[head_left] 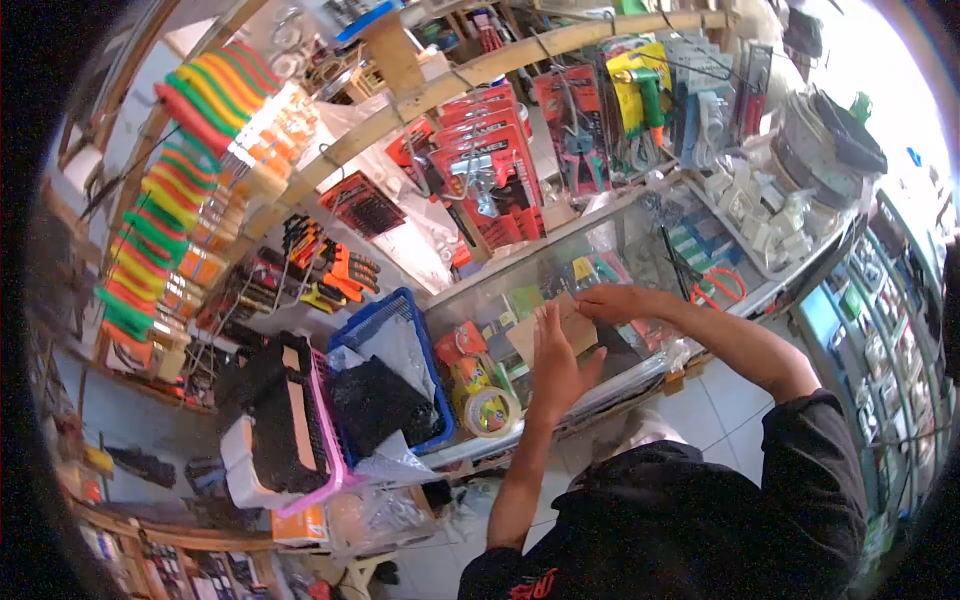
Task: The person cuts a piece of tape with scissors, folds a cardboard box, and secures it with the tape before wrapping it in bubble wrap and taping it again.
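Note:
Over the glass counter lies a piece of brown cardboard or paper (523, 341), partly covered by my hands. My left hand (560, 368) rests against it with the palm flat and the fingers stretched out and up. At its upper right edge my right hand (612, 303) has its fingers pressed together on the brown piece. Red-handled scissors (718, 288) lie on the counter to the right of my right hand. Rolls of tape (491, 411) stand to the left of my left hand.
A blue basket (446, 415) with black and clear bags and a pink basket (335, 470) stand at the left. Packaged tools (487, 165) hang behind the counter (480, 290). A tray of white fittings (765, 215) is at the back right.

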A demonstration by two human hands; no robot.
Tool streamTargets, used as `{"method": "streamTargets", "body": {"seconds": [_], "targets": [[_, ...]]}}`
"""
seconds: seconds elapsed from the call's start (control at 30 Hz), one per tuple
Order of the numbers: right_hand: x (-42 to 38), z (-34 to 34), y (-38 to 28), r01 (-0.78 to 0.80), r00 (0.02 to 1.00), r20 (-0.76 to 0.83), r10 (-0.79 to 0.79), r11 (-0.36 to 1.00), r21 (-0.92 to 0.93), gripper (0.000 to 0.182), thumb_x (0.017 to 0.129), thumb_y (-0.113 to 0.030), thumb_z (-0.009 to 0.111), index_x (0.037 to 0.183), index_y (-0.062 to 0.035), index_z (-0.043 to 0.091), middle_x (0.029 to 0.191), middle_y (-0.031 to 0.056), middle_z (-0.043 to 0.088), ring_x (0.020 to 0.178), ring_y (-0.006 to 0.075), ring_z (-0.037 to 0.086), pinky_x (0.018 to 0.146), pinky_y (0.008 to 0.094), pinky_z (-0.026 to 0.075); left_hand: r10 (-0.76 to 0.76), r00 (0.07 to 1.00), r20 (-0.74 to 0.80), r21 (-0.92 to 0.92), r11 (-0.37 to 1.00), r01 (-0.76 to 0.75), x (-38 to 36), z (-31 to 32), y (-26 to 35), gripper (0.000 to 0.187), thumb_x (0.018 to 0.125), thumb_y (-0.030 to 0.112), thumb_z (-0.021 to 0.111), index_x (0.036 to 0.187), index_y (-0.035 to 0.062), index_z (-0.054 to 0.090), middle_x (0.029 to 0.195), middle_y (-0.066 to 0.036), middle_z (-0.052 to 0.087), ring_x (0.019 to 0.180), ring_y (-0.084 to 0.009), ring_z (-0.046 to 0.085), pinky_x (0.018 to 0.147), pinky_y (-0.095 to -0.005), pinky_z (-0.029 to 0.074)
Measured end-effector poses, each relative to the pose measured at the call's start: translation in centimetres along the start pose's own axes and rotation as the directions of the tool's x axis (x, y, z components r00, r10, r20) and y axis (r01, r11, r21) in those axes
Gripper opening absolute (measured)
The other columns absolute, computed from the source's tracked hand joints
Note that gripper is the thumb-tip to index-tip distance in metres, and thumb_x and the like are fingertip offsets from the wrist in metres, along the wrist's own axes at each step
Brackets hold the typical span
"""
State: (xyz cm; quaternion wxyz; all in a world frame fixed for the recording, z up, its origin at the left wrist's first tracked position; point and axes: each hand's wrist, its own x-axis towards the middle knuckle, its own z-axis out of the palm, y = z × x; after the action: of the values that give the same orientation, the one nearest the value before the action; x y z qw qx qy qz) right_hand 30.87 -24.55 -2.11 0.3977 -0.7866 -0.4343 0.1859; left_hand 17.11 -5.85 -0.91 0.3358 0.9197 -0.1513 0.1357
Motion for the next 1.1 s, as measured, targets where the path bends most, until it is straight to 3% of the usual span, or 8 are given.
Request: {"method": "streamTargets", "body": {"seconds": [0.1, 0.2, 0.3, 0.43, 0.67, 0.77, 0.9, 1.1], "targets": [[0.8, -0.7, 0.6, 0.034, 0.998, 0.058, -0.033, 0.999, -0.025, 0.042, 0.110, -0.038, 0.044, 0.097, -0.0004, 0.058, 0.084, 0.0180, 0.060, 0.077, 0.0286, 0.058, 0.074, 0.0434, 0.047, -0.002, 1.000, -0.006, -0.043, 0.999, 0.002, -0.2, -2.0, -1.0, 0.097, 0.085, 0.037, 0.080, 0.160, 0.0070, 0.027, 0.160, -0.030, 0.030, 0.149, -0.0534, 0.026, 0.122, -0.0601, 0.021], [1.2, -1.1, 1.7, 0.021, 1.000, -0.017, -0.023, 0.994, -0.103, 0.042, 0.109, -0.037, 0.046, 0.095, 0.0001, 0.060, 0.084, 0.0179, 0.062, 0.079, 0.0278, 0.060, 0.075, 0.0422, 0.048, -0.120, 0.991, 0.065, 0.252, 0.963, 0.100, -0.8, -4.7, -1.8, 0.078, 0.083, 0.036, 0.080, 0.150, 0.0147, 0.048, 0.159, -0.025, 0.037, 0.148, -0.0509, 0.030, 0.121, -0.0603, 0.021], [0.9, -0.6, 2.2, 0.019, 0.965, -0.260, -0.033, 0.998, -0.058, 0.043, 0.107, -0.043, 0.047, 0.101, -0.0039, 0.063, 0.092, 0.0173, 0.070, 0.090, 0.0386, 0.066, 0.081, 0.0497, 0.050, -0.273, 0.961, 0.045, 0.398, 0.888, 0.233, -0.8, -4.9, 0.1, 0.072, 0.086, 0.040, 0.076, 0.150, 0.0150, 0.052, 0.158, -0.026, 0.038, 0.143, -0.0510, 0.037, 0.118, -0.0598, 0.028], [-2.0, -1.6, 0.7, -0.055, 0.953, -0.302, 0.030, 0.996, -0.075, 0.034, 0.107, -0.032, 0.054, 0.100, -0.0003, 0.064, 0.084, 0.0129, 0.064, 0.070, 0.0207, 0.059, 0.068, 0.0370, 0.049, -0.596, 0.802, -0.035, 0.362, 0.740, 0.566, 0.3, -3.7, 5.6, 0.074, 0.093, 0.048, 0.066, 0.152, 0.0081, 0.047, 0.148, -0.031, 0.048, 0.127, -0.0504, 0.054, 0.104, -0.0549, 0.046], [-11.0, -2.3, -1.0, -0.170, 0.979, -0.060, 0.196, 0.939, 0.297, 0.030, 0.105, -0.032, 0.061, 0.118, -0.0050, 0.064, 0.098, 0.0058, 0.067, 0.088, 0.0154, 0.062, 0.078, 0.0352, 0.051, -0.491, 0.794, -0.358, -0.180, 0.871, 0.458, -1.1, 2.7, 9.6, 0.077, 0.092, 0.041, 0.072, 0.148, -0.0044, 0.045, 0.097, -0.022, 0.066, 0.087, -0.0410, 0.066, 0.077, -0.0510, 0.053], [-14.6, -3.2, -1.0, -0.137, 0.981, -0.065, 0.180, 0.897, 0.421, 0.026, 0.105, -0.025, 0.063, 0.119, -0.0036, 0.064, 0.097, 0.0025, 0.064, 0.088, 0.0097, 0.057, 0.077, 0.0298, 0.050, -0.422, 0.711, -0.563, 0.083, 0.827, 0.557, -4.3, 2.3, 6.3, 0.057, 0.089, 0.028, 0.073, 0.135, -0.0006, 0.054, 0.105, -0.020, 0.064, 0.101, -0.0395, 0.062, 0.091, -0.0515, 0.048], [-18.6, -3.9, -1.3, -0.146, 0.980, -0.043, 0.194, 0.849, 0.507, 0.022, 0.105, -0.021, 0.062, 0.118, -0.0026, 0.063, 0.097, 0.0019, 0.063, 0.088, 0.0096, 0.057, 0.078, 0.0282, 0.049, -0.362, 0.723, -0.589, 0.587, 0.423, 0.690, -9.5, -0.3, 2.7, 0.046, 0.086, 0.024, 0.073, 0.125, 0.0020, 0.060, 0.113, -0.020, 0.065, 0.117, -0.0377, 0.058, 0.100, -0.0597, 0.041], [-21.8, -3.2, -1.7, -0.018, 0.995, -0.084, 0.058, 0.909, 0.416, 0.017, 0.104, -0.017, 0.063, 0.111, -0.0011, 0.065, 0.095, 0.0005, 0.064, 0.084, 0.0086, 0.056, 0.076, 0.0266, 0.047, -0.622, 0.645, -0.444, 0.390, 0.514, 0.764, -13.2, -0.8, 1.9, 0.035, 0.093, 0.032, 0.073, 0.113, 0.0035, 0.068, 0.103, -0.014, 0.072, 0.100, -0.0316, 0.067, 0.093, -0.0467, 0.050]]}}
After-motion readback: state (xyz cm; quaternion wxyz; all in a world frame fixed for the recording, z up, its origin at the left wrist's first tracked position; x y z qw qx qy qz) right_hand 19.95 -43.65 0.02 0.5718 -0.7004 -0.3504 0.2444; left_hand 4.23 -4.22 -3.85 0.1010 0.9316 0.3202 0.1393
